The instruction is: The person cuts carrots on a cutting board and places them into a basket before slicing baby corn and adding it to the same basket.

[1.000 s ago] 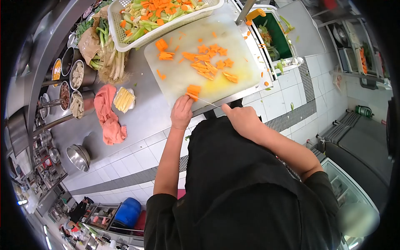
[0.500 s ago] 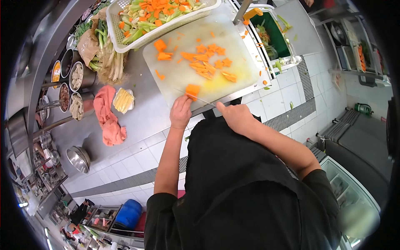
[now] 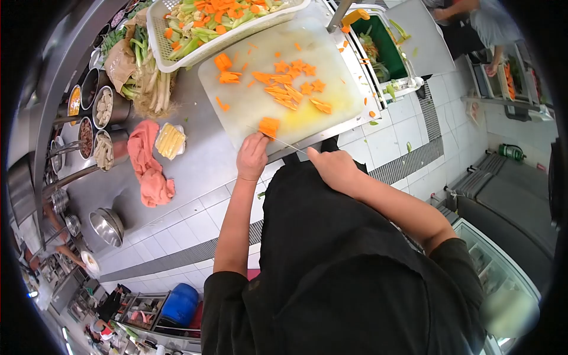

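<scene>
At the near edge of the white cutting board [image 3: 236, 118], my left hand [image 3: 252, 155] is closed with its fingertips on an orange carrot block [image 3: 269, 126]. My right hand [image 3: 336, 168] is wrapped round the handle of a knife [image 3: 289, 145], whose thin blade runs left against the block's near side. Farther up the board lie carrot stars [image 3: 306, 88], carrot offcuts [image 3: 286, 96] and a carrot chunk [image 3: 223, 61]. Behind them a white basket [image 3: 171, 64] holds cut vegetables, with orange slices on top.
To the left are a pink cloth [image 3: 145, 157], a tray of yellow strips [image 3: 171, 142], leeks [image 3: 155, 94] and food containers [image 3: 103, 107]. A green-lined bin [image 3: 378, 47] stands right of the board. One person [image 3: 473, 26] is at upper right; another person's arm [image 3: 72, 255] carries a plate at left.
A person has come into view at upper right, and an arm with a plate at left. The scene has shifted slightly left. My hands keep nearly the same pose on the carrot and knife.
</scene>
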Motion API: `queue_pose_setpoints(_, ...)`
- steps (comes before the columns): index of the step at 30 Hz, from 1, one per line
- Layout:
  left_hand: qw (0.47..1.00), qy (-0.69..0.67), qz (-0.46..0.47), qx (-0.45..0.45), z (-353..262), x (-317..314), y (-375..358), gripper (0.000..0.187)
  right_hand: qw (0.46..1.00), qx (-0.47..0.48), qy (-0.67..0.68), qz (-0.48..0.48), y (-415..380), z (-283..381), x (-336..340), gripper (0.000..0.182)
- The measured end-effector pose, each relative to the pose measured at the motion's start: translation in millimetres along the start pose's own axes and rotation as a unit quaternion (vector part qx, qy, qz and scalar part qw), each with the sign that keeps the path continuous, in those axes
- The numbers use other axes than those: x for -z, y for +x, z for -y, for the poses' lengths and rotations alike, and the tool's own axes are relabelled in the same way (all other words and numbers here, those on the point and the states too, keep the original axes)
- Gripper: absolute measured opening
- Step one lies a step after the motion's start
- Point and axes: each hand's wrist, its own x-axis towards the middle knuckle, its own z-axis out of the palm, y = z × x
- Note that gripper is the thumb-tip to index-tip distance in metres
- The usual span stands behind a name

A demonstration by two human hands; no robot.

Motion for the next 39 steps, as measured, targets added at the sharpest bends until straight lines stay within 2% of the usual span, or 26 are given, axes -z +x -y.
queue_pose_setpoints(3,1.000,-0.013,0.002,-0.005,0,-2,5,0.031,0.999,0.015,0.023,-0.042,18,-7,-11,0.023)
queue_pose_setpoints(6,1.000,-0.009,0.023,0.009,-7,4,3,0.033,1.000,0.017,0.014,0.003,18,-4,9,0.026)
queue_pose_setpoints(8,0.997,-0.023,0.001,0.075,-18,5,11,0.037,0.999,-0.019,0.050,-0.006,12,-3,28,0.024)
queue_pose_setpoints(9,0.997,-0.025,0.000,0.073,-25,3,18,0.037,0.999,-0.022,0.049,-0.007,6,-7,34,0.024)
queue_pose_setpoints(11,0.991,0.003,-0.004,0.135,-33,0,31,0.042,0.993,-0.055,0.088,-0.060,-8,-19,42,0.021)
queue_pose_setpoints(12,0.991,0.004,-0.007,0.134,-27,-5,32,0.042,0.993,-0.054,0.087,-0.062,-16,-27,43,0.021)
queue_pose_setpoints(14,0.990,-0.018,0.053,0.131,-8,-21,40,0.053,0.991,-0.101,0.064,-0.058,-33,-47,44,0.021)
queue_pose_setpoints(18,0.984,-0.046,0.068,0.158,4,-28,99,0.052,0.990,-0.126,0.040,-0.044,-60,-80,25,0.022)
queue_pose_setpoints(20,0.938,-0.073,0.215,0.264,11,-15,126,0.044,0.993,-0.111,0.038,-0.032,-69,-90,18,0.021)
queue_pose_setpoints(21,0.938,-0.071,0.213,0.264,21,-15,126,0.044,0.995,-0.095,0.037,-0.021,-72,-97,14,0.021)
queue_pose_setpoints(23,0.908,-0.113,0.208,0.345,35,-8,128,0.037,0.995,-0.096,0.036,-0.012,-73,-108,8,0.021)
queue_pose_setpoints(24,0.909,-0.107,0.209,0.345,39,-3,131,0.037,0.994,-0.101,0.035,-0.002,-72,-111,5,0.021)
queue_pose_setpoints(26,0.944,0.045,0.185,0.271,43,3,131,0.036,0.994,-0.101,0.034,-0.021,-69,-118,2,0.022)
queue_pose_setpoints(27,0.943,0.049,0.185,0.271,43,3,128,0.036,0.993,-0.105,0.027,-0.039,-67,-120,4,0.022)
queue_pose_setpoints(29,0.969,0.097,0.110,0.200,34,3,130,0.036,0.993,-0.105,0.029,-0.044,-65,-124,8,0.022)
queue_pose_setpoints(30,0.969,0.098,0.108,0.199,26,2,132,0.036,0.993,-0.106,0.028,-0.038,-63,-125,9,0.022)
queue_pose_setpoints(32,0.981,0.122,0.132,0.079,3,0,130,0.036,0.994,-0.105,0.028,-0.030,-62,-127,10,0.022)
queue_pose_setpoints(35,0.975,0.128,0.177,0.035,-20,3,122,0.037,0.996,-0.078,0.031,-0.027,-63,-130,12,0.023)
queue_pose_setpoints(39,0.977,0.092,0.191,0.037,-16,8,91,0.036,0.998,-0.064,0.016,0.001,-61,-134,12,0.023)
